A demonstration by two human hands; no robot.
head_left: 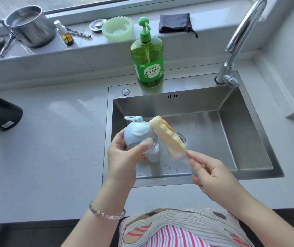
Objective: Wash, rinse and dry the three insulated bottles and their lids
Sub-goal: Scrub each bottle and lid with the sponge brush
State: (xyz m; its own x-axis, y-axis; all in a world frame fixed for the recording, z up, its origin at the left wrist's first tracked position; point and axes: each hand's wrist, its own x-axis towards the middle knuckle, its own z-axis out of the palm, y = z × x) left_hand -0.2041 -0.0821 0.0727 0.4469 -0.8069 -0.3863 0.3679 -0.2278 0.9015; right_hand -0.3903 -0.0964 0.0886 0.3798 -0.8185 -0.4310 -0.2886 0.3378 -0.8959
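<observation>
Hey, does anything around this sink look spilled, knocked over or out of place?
A black bottle lies on its side at the left edge of the counter, not upright. A few water drops speckle the steel near the front edge of the sink. The dish soap bottle stands upright; nothing else looks odd.

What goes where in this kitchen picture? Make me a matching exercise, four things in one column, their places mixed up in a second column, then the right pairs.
Things
1. blue lid
2. sponge
3. soap bottle
4. dark cloth

Places
A. on the window ledge
B. gripped in the left hand
C. standing on the sink rim, behind the basin
D. pinched at its lower end by the right hand

Pairs: 1-B, 2-D, 3-C, 4-A
</observation>
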